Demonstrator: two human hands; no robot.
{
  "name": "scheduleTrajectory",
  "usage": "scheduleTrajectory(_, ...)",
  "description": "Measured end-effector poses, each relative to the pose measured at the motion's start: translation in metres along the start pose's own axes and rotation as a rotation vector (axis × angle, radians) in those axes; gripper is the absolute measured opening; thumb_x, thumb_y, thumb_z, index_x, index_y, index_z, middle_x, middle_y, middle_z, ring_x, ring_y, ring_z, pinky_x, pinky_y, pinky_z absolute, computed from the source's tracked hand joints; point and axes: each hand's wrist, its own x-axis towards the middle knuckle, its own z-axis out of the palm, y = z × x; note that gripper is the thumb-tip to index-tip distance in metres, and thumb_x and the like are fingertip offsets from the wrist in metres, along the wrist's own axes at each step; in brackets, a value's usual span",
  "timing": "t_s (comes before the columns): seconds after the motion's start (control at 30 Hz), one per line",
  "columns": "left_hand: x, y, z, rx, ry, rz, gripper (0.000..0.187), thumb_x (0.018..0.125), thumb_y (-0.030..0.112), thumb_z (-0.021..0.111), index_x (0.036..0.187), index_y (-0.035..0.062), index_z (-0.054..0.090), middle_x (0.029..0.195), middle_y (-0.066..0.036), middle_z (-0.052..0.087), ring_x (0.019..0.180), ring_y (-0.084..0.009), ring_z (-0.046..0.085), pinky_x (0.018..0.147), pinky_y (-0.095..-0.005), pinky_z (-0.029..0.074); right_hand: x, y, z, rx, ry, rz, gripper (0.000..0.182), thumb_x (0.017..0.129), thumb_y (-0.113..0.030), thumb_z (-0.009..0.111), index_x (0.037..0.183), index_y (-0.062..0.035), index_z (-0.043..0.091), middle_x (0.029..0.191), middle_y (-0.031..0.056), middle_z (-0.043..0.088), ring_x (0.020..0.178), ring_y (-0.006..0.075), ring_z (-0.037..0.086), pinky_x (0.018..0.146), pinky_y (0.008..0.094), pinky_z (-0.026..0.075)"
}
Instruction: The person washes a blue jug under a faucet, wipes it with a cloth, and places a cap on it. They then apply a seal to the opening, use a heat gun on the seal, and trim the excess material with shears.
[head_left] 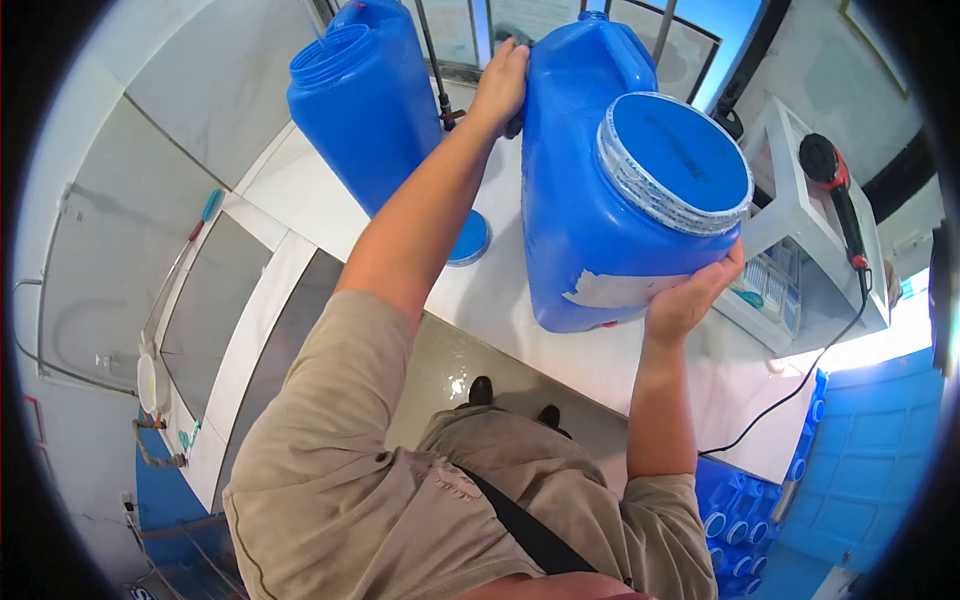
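A large blue water jug (575,200) with a blue screw cap (680,150) is on the white counter, tilted toward me. My right hand (692,298) cups its lower front corner, beside a torn white label (620,290). At the jug's far left side, my left hand (502,88) is closed by a dark fitting, its grip partly hidden. A second blue jug (365,110) stands to the left with its wide mouth uncovered. Between the two jugs, a loose blue cap (470,238) lies on the counter, partly behind my left arm.
A black and red heat gun (828,165) rests on a white shelf unit (785,190) at right, its cord hanging down. Several blue jugs (735,510) are stacked below right. A long-handled brush (211,205) leans by the left basin. A thin rod valve (450,118) stands behind.
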Motion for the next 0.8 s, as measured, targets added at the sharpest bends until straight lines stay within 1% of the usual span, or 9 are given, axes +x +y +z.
scheduleTrajectory(0.07,-0.005,0.006,-0.008,-0.239,-0.279,-0.149,0.069,0.100,0.045,0.041,0.141,-0.0106,0.041,0.143,-0.033,0.045,0.136,-0.0410,0.042,0.116,-0.0414,0.028,0.000,-0.006,0.004,0.002,0.008,0.047,0.075,0.104,-0.058,0.026,0.142,0.0073,0.027,0.141,0.0179,0.039,0.129,0.0239,0.043,0.110,0.0390,0.034)
scheduleTrajectory(0.2,-0.104,0.027,-0.015,-0.045,-0.103,-0.012,0.059,0.104,0.037,0.037,0.140,-0.0096,0.043,0.149,-0.032,0.039,0.141,-0.0390,0.038,0.118,-0.0401,0.025,-0.001,-0.003,-0.001,-0.052,0.004,0.039,0.077,0.103,-0.060,0.026,0.143,0.0066,0.026,0.140,0.0174,0.039,0.130,0.0237,0.042,0.110,0.0391,0.033)
scheduleTrajectory(0.27,-0.102,0.034,-0.020,-0.153,-0.094,0.322,0.051,0.104,0.032,0.038,0.135,-0.0054,0.053,0.142,-0.029,0.049,0.136,-0.0389,0.044,0.116,-0.0408,0.029,0.000,-0.005,0.002,-0.074,0.003,0.033,0.077,0.104,-0.060,0.024,0.142,0.0061,0.027,0.140,0.0175,0.039,0.130,0.0233,0.043,0.110,0.0389,0.034)
scheduleTrajectory(0.37,-0.024,0.071,-0.024,-0.087,-0.340,0.513,0.043,0.102,0.028,0.041,0.123,-0.0015,0.063,0.127,-0.024,0.062,0.123,-0.0383,0.056,0.108,-0.0425,0.039,-0.001,-0.006,0.002,-0.078,0.038,0.047,0.076,0.104,-0.060,0.023,0.141,0.0064,0.028,0.140,0.0177,0.039,0.130,0.0232,0.043,0.110,0.0385,0.033)
scheduleTrajectory(0.43,0.000,0.097,-0.019,0.102,-0.827,0.429,0.043,0.104,0.028,0.036,0.122,0.0004,0.064,0.128,-0.022,0.061,0.117,-0.0336,0.059,0.107,-0.0402,0.040,-0.001,-0.012,0.004,-0.061,0.041,0.084,0.076,0.104,-0.059,0.023,0.141,0.0066,0.029,0.139,0.0176,0.039,0.129,0.0233,0.043,0.110,0.0383,0.033)
scheduleTrajectory(0.47,-0.009,0.098,-0.021,0.100,-0.827,0.422,0.043,0.104,0.028,0.036,0.122,0.0004,0.064,0.128,-0.022,0.061,0.117,-0.0336,0.059,0.107,-0.0402,0.040,0.000,-0.013,0.004,-0.039,0.049,0.107,0.075,0.104,-0.059,0.022,0.140,0.0067,0.030,0.139,0.0176,0.039,0.129,0.0234,0.043,0.110,0.0382,0.032)
scheduleTrajectory(0.63,-0.145,0.115,-0.022,-0.230,0.127,0.530,0.034,0.099,0.029,0.050,0.108,0.0052,0.072,0.117,-0.012,0.067,0.111,-0.0335,0.059,0.099,-0.0428,0.044,0.001,-0.002,0.000,-0.120,0.030,-0.015,0.067,0.106,-0.054,0.024,0.141,0.0025,0.031,0.138,0.0158,0.042,0.128,0.0230,0.044,0.110,0.0380,0.034)
scheduleTrajectory(0.7,-0.174,0.129,-0.035,-0.091,-0.073,0.712,0.030,0.095,0.026,0.054,0.114,0.0106,0.072,0.121,-0.009,0.066,0.114,-0.0338,0.058,0.103,-0.0449,0.042,-0.001,-0.002,-0.003,-0.147,0.033,-0.036,0.058,0.107,-0.049,0.026,0.142,-0.0021,0.032,0.137,0.0136,0.044,0.126,0.0223,0.045,0.109,0.0374,0.036)
scheduleTrajectory(0.8,-0.158,0.160,-0.028,0.095,-0.187,1.121,0.033,0.090,0.025,0.059,0.118,0.0173,0.072,0.124,-0.006,0.066,0.114,-0.0326,0.059,0.101,-0.0467,0.043,-0.006,0.006,-0.018,-0.111,0.050,0.123,0.077,0.103,-0.062,0.026,0.141,0.0047,0.031,0.137,0.0172,0.042,0.128,0.0238,0.043,0.109,0.0390,0.033)
